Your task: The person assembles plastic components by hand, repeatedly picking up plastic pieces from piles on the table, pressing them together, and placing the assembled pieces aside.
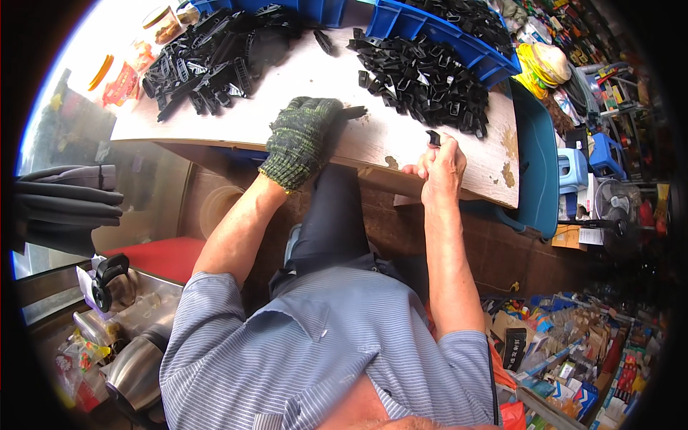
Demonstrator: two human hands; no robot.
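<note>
My left hand [301, 140], in a green-and-black knit glove, is closed at the table's front edge. From it a slim black plastic piece [353, 112] sticks out to the right; the rest of that piece is hidden by the glove. Further right, my bare right hand [442, 170] pinches a small black plastic clip [433, 137] between thumb and fingers, just over the table edge. Beyond my left hand lies a heap of long, slotted black plastic parts [208, 64]. A second heap of small black clips [426, 82] spreads beyond my right hand. One loose black part [324, 42] lies between the heaps.
The worn white table [287, 82] carries both heaps. Blue crates [401, 25] with black parts stand at its far side, and plastic jars [161, 25] at far left. A teal bin [534, 165] adjoins the right edge. A steel kettle [136, 373] sits at lower left.
</note>
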